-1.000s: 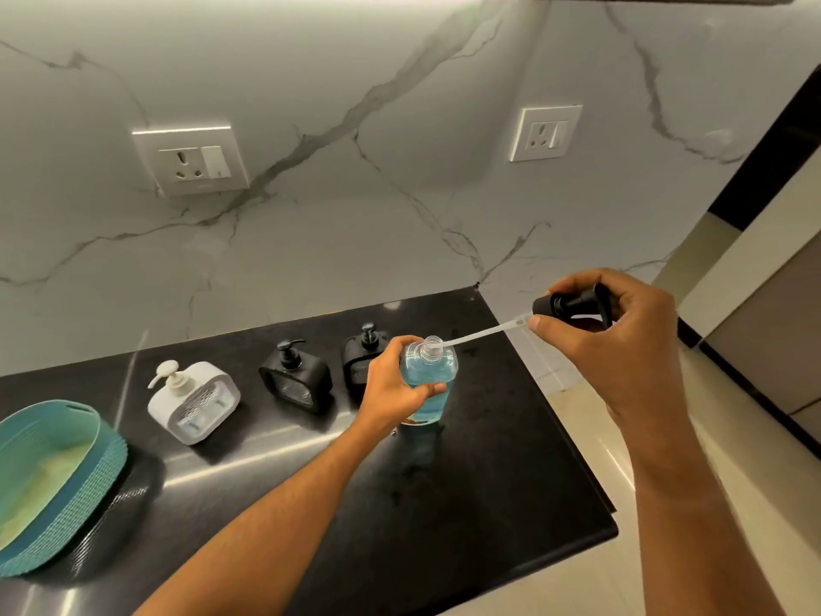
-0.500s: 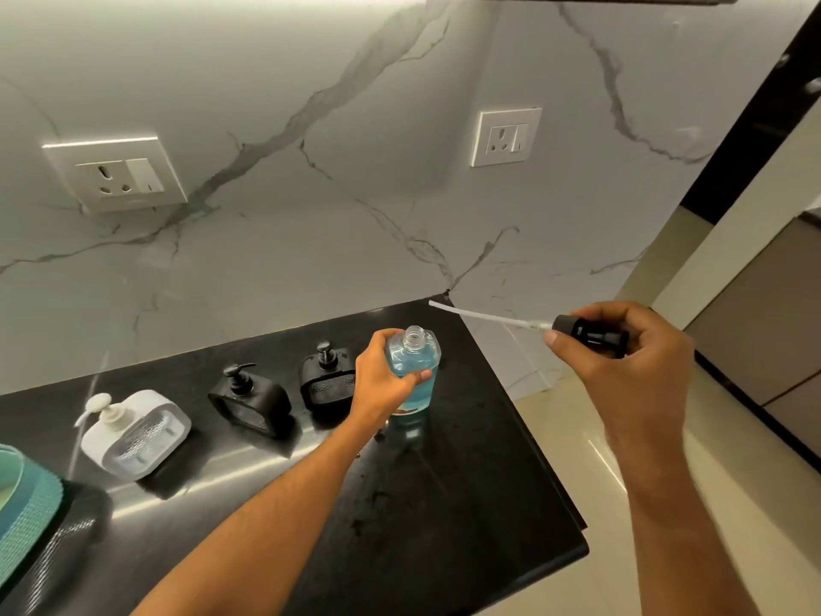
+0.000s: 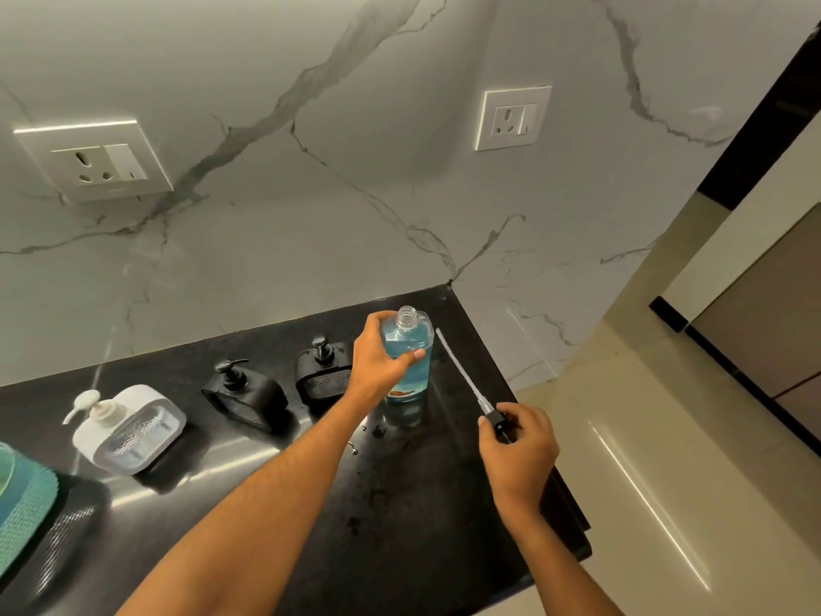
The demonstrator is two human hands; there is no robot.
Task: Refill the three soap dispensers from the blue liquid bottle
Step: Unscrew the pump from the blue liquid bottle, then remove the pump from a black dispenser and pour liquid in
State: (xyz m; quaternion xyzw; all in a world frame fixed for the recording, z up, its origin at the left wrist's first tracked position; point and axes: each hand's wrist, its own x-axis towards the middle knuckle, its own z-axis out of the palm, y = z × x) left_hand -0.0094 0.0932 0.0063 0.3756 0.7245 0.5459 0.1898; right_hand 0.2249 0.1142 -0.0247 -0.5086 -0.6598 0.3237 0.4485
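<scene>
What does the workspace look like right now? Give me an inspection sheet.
Surface: glossy black stone counter, a few small droplets near the bottle.
Job's things: clear bottle of blue liquid upright, neck open; white soap dispenser and two black soap dispensers, pumps on.
Clutter: teal woven basket at left edge.
Grip: left hand holds the bottle; right hand holds the removed black pump with its clear dip tube.
Cables: nothing seen.
Surroundings: marble wall, two white sockets.

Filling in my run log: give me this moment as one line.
step: bottle opened | left hand: grip on bottle, upright on counter | right hand: grip on pump beside bottle | dispensers: three, pumps on
</scene>
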